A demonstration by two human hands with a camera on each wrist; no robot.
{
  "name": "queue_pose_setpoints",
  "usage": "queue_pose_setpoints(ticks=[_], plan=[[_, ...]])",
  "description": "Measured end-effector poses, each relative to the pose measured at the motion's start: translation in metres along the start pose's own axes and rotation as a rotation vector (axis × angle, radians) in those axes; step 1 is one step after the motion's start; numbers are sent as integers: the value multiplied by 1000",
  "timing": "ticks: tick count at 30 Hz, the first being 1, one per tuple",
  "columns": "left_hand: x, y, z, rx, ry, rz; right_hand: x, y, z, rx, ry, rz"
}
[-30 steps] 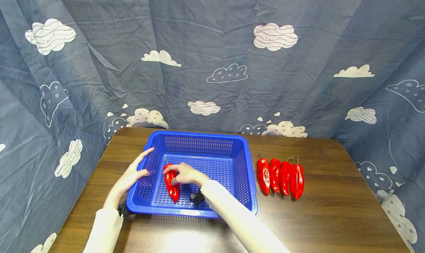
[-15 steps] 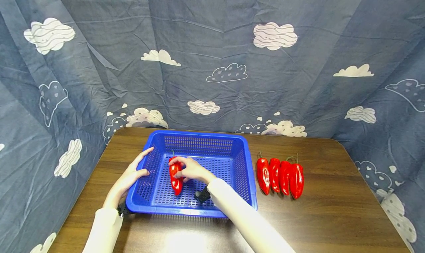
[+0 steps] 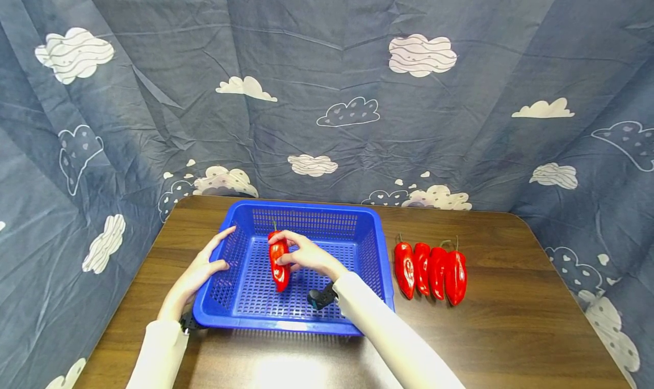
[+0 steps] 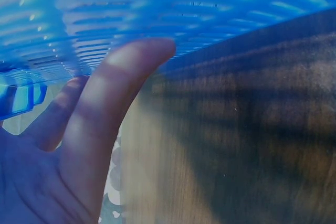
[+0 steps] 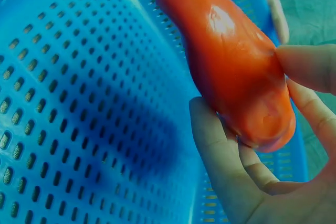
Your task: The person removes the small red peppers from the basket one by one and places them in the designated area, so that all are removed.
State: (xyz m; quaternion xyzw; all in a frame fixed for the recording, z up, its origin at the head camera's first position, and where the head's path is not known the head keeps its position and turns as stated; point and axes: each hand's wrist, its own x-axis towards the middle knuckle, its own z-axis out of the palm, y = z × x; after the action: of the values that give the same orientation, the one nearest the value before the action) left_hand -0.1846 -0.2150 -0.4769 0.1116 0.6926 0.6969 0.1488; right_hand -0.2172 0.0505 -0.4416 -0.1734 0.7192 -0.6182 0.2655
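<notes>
A glossy red pepper (image 3: 279,262) with a green stem is pinched in my right hand (image 3: 309,256), thumb on one side and fingers on the other. It hangs tilted over the blue plastic basket (image 3: 301,325); the right wrist view shows a shadow on the basket's perforated wall or floor. My left hand (image 3: 196,275) rests against the basket's left rim, with thumb and index finger stretched out and apart. In the left wrist view, the thumb (image 4: 100,103) lies near the slotted blue wall. The other left fingers are mostly hidden.
Several more red peppers (image 3: 431,271) lie side by side on the wooden table (image 3: 511,321), just right of the basket. Behind the table hangs a dark grey-blue curtain (image 3: 327,76) with cloud patterns.
My right hand has carried the red pepper rightward and away from me, from the basket's left part toward its middle. My left hand and the basket stay where they were.
</notes>
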Motion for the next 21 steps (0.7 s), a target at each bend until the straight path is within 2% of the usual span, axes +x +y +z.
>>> queue_pose_setpoints(ticks=[8,21], plan=[[0,1,1,-23,-1,-18,-10,-9,-6,16,19,-34],[-1,1,1,-32,-7,-6,-21,-12,-19,19,38,-72]])
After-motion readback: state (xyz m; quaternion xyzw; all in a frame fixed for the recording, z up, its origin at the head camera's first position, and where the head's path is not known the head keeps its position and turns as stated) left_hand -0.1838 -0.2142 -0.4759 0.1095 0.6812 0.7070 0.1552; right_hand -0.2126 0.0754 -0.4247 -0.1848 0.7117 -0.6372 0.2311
